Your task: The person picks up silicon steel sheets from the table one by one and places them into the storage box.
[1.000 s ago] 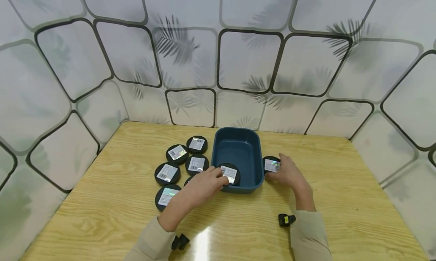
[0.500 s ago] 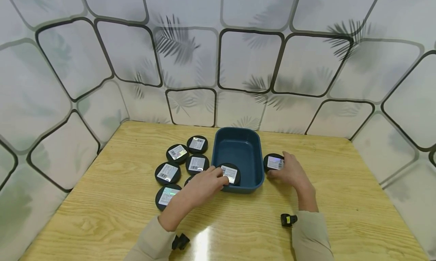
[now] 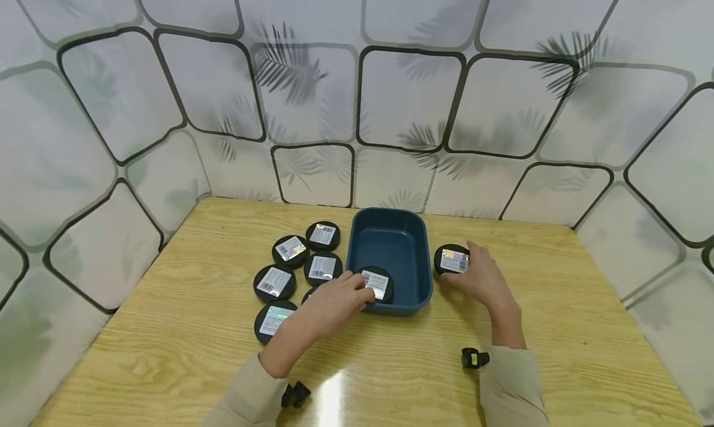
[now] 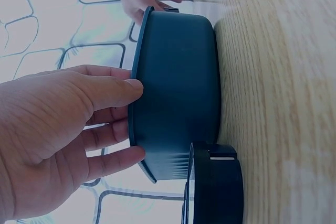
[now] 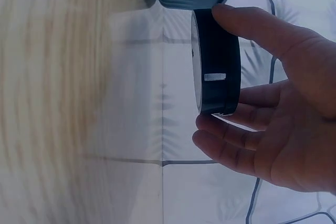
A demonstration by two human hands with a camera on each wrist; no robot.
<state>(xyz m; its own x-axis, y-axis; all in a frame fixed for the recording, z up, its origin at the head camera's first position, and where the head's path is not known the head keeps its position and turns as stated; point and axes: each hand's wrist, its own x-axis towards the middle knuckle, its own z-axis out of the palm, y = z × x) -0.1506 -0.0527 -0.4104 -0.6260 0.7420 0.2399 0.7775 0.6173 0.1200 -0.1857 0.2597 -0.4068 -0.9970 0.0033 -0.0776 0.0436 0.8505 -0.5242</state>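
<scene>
In the right wrist view my right hand (image 3: pixel 484 279) holds a round black case (image 5: pixel 220 66) off the table, thumb on one edge and fingers on the other. The head view shows a white label on top of it. My left hand (image 3: pixel 334 304) rests at the near left corner of a dark blue bin (image 3: pixel 413 253). In the left wrist view its thumb (image 4: pixel 123 92) lies over the outer wall, and some fingers pass behind the rim. Another labelled black case (image 3: pixel 377 284) shows within the bin outline, right at the left fingertips, its left edge hidden.
Left of the bin, several labelled black cases (image 3: pixel 274 283) lie on the wooden table (image 3: pixel 167 328), one mostly covered by the left forearm. A patterned backdrop (image 3: pixel 407 98) rises behind and beside the table. Small black devices (image 3: pixel 474 358) sit at both cuffs.
My right hand has moved slightly right and away from me with its case, turning it a little and widening the gap to the bin. The left hand has stayed put.
</scene>
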